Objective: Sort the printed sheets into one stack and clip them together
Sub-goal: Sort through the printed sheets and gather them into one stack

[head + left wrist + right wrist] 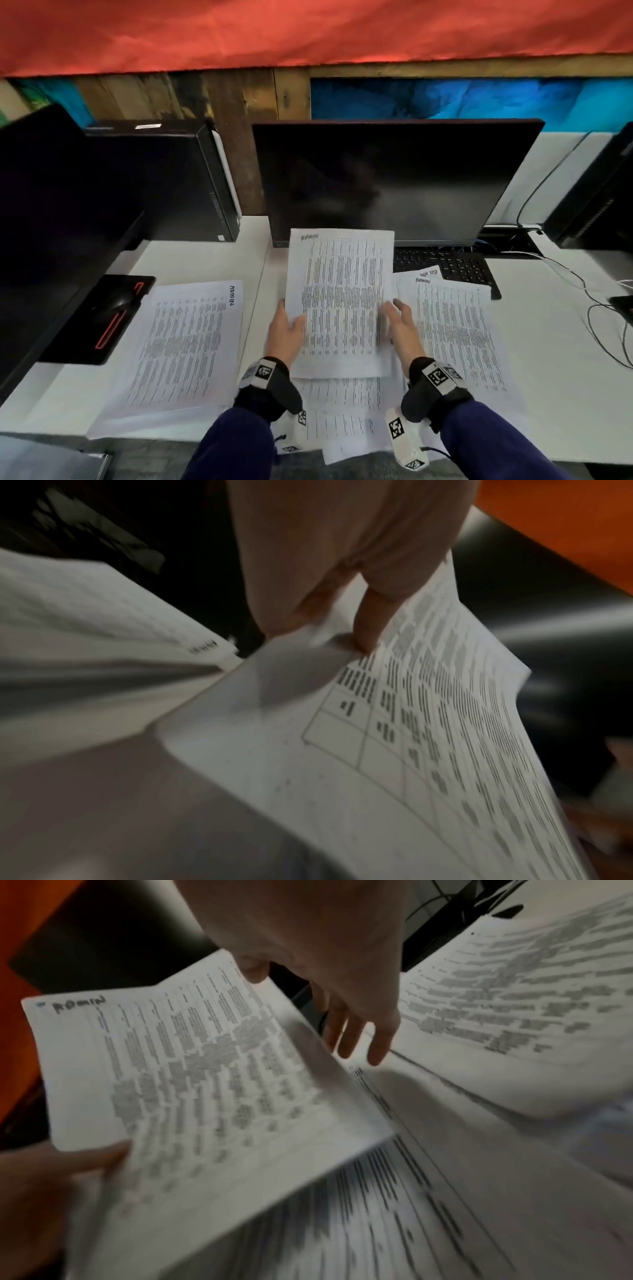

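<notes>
A printed sheet (339,301) with a handwritten word at its top is held up over the white table (555,394), in front of the monitor. My left hand (291,325) pinches its left edge, thumb on top (366,626). The same sheet (192,1074) shows in the right wrist view. My right hand (399,318) is beside the sheet's right edge with fingers straight (359,1037), gripping nothing. One pile of printed sheets (185,346) lies flat on the left, another (455,335) on the right. More sheets (342,411) lie under the held one at the table's front edge.
A dark monitor (387,181) stands straight ahead with a black keyboard (445,267) at its foot, partly under the right pile. A computer tower (178,178) and a second screen (51,222) stand at the left. A mouse on a black pad (116,305) lies there. Cables (582,291) trail right.
</notes>
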Demonstrator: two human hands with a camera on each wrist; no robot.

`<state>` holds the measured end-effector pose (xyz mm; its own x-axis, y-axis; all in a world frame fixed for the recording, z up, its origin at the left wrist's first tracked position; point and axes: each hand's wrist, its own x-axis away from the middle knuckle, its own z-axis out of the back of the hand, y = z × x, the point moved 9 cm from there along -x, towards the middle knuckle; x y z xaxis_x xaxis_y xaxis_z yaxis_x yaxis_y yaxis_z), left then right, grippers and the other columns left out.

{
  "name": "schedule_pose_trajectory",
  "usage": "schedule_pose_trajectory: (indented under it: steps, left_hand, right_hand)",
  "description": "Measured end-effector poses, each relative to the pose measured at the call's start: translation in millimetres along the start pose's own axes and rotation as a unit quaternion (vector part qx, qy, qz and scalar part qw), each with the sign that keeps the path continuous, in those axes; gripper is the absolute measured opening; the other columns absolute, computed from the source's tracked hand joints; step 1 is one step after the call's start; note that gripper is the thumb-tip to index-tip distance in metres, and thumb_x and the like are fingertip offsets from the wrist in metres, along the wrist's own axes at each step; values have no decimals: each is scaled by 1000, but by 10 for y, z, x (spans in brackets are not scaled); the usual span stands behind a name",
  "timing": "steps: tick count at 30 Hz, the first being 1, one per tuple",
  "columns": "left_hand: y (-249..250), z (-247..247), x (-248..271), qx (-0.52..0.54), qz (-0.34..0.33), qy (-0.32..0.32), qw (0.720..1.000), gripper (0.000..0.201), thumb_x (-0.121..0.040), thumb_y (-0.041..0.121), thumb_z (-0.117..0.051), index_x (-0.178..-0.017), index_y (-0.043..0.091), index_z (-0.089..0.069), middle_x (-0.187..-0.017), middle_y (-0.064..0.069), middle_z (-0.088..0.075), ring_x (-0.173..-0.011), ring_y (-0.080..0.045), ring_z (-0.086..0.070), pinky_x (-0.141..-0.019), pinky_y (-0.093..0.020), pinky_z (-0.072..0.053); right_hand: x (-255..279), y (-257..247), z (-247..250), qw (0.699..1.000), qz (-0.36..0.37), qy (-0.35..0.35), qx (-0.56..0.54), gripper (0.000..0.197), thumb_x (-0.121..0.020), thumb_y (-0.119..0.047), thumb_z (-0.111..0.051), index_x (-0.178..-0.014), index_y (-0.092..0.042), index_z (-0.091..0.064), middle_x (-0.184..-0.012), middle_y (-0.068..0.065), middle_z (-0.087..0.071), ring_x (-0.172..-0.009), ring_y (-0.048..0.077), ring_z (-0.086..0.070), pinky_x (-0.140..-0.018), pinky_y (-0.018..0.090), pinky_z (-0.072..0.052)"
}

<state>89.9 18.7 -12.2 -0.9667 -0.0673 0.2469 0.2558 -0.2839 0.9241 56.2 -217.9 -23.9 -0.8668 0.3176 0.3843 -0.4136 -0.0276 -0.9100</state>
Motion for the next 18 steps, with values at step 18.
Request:
schedule_pose_trajectory:
  steps: [18]
  left_hand:
    - [-1527,2974,-502,-232,208,84,946,37,-83,6,-63,-119,4,-58,-116,-16,-64,-102,-30,-60,-89,-34,-47]
  right_hand:
    - [40,692,-500,895,0,-29,445,58,-93,-49,-11,-143,-30,-31,-148,3,-34,-133,27,-32,-109,51,-27]
